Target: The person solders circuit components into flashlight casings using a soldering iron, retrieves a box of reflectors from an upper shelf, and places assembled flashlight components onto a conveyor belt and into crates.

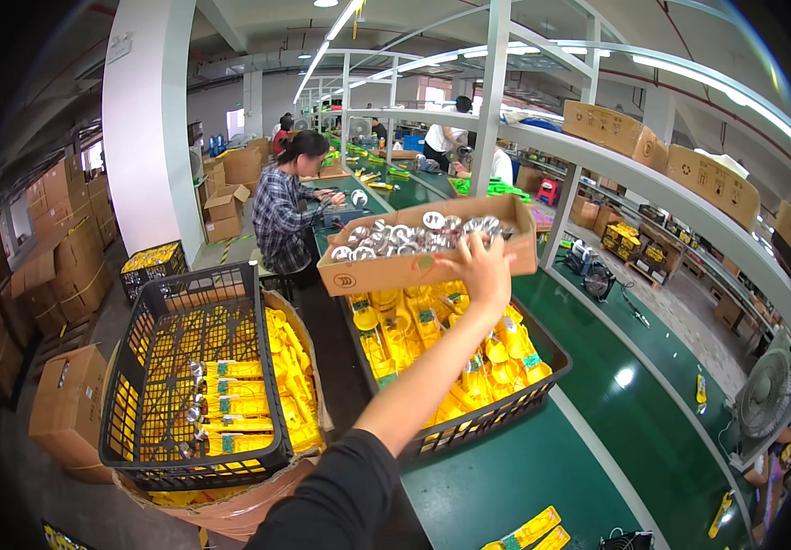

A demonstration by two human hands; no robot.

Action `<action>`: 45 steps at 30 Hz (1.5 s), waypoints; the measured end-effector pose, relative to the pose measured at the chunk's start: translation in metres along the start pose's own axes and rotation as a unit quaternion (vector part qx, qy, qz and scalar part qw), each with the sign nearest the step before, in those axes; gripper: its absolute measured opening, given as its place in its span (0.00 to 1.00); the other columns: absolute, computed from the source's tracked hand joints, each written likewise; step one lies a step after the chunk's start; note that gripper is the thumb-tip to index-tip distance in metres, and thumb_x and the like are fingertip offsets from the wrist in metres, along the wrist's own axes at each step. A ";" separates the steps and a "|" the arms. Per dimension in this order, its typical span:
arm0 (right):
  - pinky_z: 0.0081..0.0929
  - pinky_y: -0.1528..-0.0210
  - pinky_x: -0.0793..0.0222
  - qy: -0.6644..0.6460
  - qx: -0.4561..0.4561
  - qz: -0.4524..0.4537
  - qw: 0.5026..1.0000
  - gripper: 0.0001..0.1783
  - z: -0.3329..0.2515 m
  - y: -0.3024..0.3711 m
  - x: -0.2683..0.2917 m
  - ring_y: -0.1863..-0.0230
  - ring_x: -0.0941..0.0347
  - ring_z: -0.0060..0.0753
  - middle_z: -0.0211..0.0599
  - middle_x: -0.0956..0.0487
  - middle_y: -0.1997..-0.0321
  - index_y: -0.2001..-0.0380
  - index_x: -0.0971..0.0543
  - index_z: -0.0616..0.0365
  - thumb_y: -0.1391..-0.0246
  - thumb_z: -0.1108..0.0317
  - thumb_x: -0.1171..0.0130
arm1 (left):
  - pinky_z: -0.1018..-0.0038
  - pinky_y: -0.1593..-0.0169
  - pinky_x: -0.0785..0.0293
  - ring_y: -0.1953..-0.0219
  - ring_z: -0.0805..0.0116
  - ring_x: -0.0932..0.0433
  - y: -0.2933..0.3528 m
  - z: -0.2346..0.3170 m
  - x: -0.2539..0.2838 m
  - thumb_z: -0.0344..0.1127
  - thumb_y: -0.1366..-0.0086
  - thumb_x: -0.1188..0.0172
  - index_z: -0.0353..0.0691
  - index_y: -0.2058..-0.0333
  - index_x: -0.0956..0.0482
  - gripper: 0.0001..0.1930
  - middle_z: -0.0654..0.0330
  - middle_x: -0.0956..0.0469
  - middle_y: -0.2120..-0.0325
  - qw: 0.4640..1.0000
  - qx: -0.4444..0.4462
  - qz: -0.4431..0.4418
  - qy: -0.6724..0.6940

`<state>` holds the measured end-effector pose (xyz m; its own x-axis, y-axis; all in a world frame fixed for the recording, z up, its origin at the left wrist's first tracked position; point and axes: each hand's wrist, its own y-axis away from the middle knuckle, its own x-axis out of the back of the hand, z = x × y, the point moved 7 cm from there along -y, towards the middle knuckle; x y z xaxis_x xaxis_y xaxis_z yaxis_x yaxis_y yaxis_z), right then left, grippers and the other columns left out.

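My left hand (482,273), at the end of a black-sleeved arm, grips the near wall of a shallow cardboard box (377,273), fingers hooked over its rim. Many small round, shiny silver parts (404,238) lie loose in the box. The box sits slightly tilted over the far part of a black plastic crate (487,417); whether it rests on the crate is unclear. Yellow plastic housings (450,401) with green pieces and some silver ends fill that crate. My right hand does not show.
At left, a second black crate (271,385) with a row of yellow housings stands on a large carton (258,509) of yellow parts. A person in a plaid shirt (281,215) works beyond. A green conveyor (588,367), metal shelf post (492,101) and fan (767,394) stand at right.
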<state>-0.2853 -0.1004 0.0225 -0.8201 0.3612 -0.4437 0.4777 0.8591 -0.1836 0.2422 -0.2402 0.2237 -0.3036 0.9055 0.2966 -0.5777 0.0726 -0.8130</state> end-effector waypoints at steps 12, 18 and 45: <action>0.14 0.86 0.44 0.190 0.112 0.003 0.975 0.05 0.031 -0.026 0.063 0.89 0.42 0.20 0.33 0.34 0.84 0.75 0.34 0.61 0.59 0.73 0.52 | 0.47 0.56 0.39 0.54 0.52 0.37 0.041 -0.020 -0.027 0.36 0.52 0.43 0.47 0.53 0.39 0.25 0.50 0.37 0.56 0.914 -0.042 -0.353 -0.198; 0.19 0.80 0.38 -0.218 -0.153 0.011 0.964 0.08 0.061 -0.026 0.065 0.81 0.34 0.25 0.37 0.28 0.73 0.68 0.32 0.61 0.50 0.69 0.55 | 0.65 0.69 0.32 0.72 0.58 0.28 0.001 -0.106 0.048 0.42 0.59 0.38 0.38 0.78 0.26 0.14 0.55 0.27 0.76 0.897 -0.231 -0.321 -0.199; 0.18 0.82 0.42 0.098 0.034 -0.060 0.993 0.14 0.039 -0.024 0.031 0.80 0.37 0.24 0.35 0.30 0.75 0.68 0.32 0.60 0.50 0.59 0.52 | 0.61 0.46 0.47 0.44 0.54 0.47 -0.057 -0.180 -0.023 0.73 0.73 0.47 0.39 0.44 0.57 0.61 0.47 0.51 0.45 0.710 0.060 -0.605 -0.355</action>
<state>-0.3101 -0.1239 -0.0206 -0.9151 0.3262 -0.2368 0.3866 0.8768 -0.2860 0.4185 -0.1896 0.1737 0.1886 -0.2329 0.9540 -0.7885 0.5432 0.2885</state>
